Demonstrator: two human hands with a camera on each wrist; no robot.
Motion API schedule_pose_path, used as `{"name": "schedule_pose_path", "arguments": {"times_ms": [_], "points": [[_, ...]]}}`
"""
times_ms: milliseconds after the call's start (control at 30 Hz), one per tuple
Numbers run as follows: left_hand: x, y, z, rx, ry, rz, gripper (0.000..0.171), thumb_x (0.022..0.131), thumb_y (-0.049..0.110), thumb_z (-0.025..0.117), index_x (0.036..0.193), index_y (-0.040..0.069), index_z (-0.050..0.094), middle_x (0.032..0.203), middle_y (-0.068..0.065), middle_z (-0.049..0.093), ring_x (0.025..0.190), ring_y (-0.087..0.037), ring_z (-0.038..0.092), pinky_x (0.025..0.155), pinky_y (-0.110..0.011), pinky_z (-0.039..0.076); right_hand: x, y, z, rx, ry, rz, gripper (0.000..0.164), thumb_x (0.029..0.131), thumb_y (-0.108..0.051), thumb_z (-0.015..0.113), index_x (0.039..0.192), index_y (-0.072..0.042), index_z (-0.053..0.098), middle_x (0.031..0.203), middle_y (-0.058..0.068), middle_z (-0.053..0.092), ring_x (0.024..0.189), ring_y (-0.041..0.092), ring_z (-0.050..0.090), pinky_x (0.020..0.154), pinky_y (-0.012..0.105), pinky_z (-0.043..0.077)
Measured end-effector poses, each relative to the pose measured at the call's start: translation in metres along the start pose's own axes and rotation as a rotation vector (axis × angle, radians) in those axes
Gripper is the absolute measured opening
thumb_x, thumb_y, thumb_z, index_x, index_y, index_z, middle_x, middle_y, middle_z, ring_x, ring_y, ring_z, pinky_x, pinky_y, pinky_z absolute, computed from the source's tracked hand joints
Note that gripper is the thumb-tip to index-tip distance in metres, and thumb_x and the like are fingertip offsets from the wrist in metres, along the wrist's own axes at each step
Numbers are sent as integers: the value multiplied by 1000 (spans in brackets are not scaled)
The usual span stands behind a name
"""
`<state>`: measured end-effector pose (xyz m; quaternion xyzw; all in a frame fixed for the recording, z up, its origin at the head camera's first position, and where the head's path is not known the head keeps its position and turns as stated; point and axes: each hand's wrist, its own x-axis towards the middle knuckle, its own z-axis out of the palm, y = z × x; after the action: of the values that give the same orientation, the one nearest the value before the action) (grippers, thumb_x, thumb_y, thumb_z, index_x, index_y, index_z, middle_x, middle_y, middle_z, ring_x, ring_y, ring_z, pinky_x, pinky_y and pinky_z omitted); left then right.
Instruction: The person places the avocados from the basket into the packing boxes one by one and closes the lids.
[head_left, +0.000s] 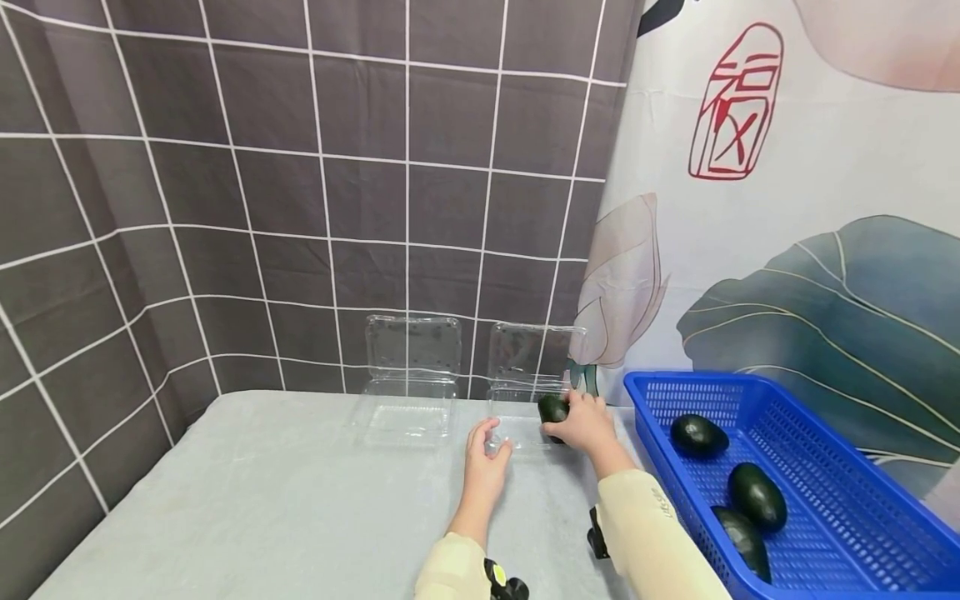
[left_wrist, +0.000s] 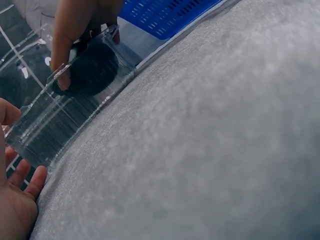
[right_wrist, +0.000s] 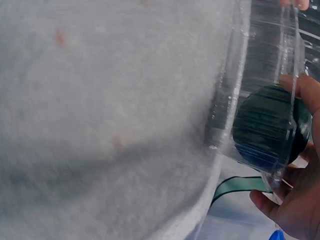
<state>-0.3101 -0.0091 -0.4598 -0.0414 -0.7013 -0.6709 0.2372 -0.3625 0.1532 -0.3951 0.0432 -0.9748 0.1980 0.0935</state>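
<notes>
In the head view, my right hand (head_left: 589, 427) grips a dark green avocado (head_left: 552, 407) at the right side of a clear plastic clamshell box (head_left: 521, 423). The right wrist view shows the avocado (right_wrist: 265, 127) behind the see-through box wall, low inside the box, with my fingers around its outer side. My left hand (head_left: 483, 473) holds the near left corner of the same box, fingers and thumb spread around it. Up close in the left wrist view, fingertips of the left hand (left_wrist: 20, 205) sit at the box's rim and side wall. The box's lid (head_left: 537, 350) stands raised behind.
A second clear clamshell box (head_left: 405, 425), lid up, sits to the left on the grey cloth-covered table (head_left: 300, 500). On the right is a blue plastic basket (head_left: 840, 500) with three avocados (head_left: 757, 497) in it. A grey checked curtain (head_left: 360, 200) hangs behind the table.
</notes>
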Motion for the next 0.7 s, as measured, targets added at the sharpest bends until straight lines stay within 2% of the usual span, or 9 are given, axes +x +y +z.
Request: {"name": "schedule_pose_path", "arguments": {"times_ms": [100,233,400,500,633,700], "points": [[0,0,0,-15,9,8,34,78,-3,62,112,-3,55,122,-20,48,106,-37,46,76,-39,48,0,2,8,1,31,13,58,67,-42,75,107,-5,55,103,19,49,99,36,40,79,51,37],[-1,0,0,-25,8,5,35,78,-3,63,112,-2,56,122,-18,48,106,-34,46,77,-39,48,-1,4,16,41,57,46,58,66,-40,75,106,-3,53,107,21,41,103,38,35,79,53,35],[1,-1,0,4,-12,-29,36,80,-1,63,114,-2,55,126,-17,46,110,-33,44,83,-42,48,-1,2,18,63,46,70,67,70,-39,72,119,-1,49,115,22,41,109,39,33,79,58,35],[3,-1,0,8,-19,-47,35,80,0,62,115,-2,54,128,-17,45,112,-33,43,85,-43,47,0,0,17,61,28,73,74,71,-39,71,131,-4,43,122,22,44,114,41,32,82,60,34],[1,4,-1,3,-14,-29,35,80,-3,61,115,-3,54,126,-18,46,110,-34,44,83,-44,48,1,0,17,38,0,73,70,74,-41,70,132,-11,45,124,22,44,117,42,30,83,61,34],[-1,5,-1,-5,-9,-14,35,79,-4,62,114,-4,54,124,-19,46,109,-35,45,82,-45,48,1,0,18,22,-14,74,66,75,-42,69,129,-10,48,122,23,43,116,42,30,83,61,34]]}}
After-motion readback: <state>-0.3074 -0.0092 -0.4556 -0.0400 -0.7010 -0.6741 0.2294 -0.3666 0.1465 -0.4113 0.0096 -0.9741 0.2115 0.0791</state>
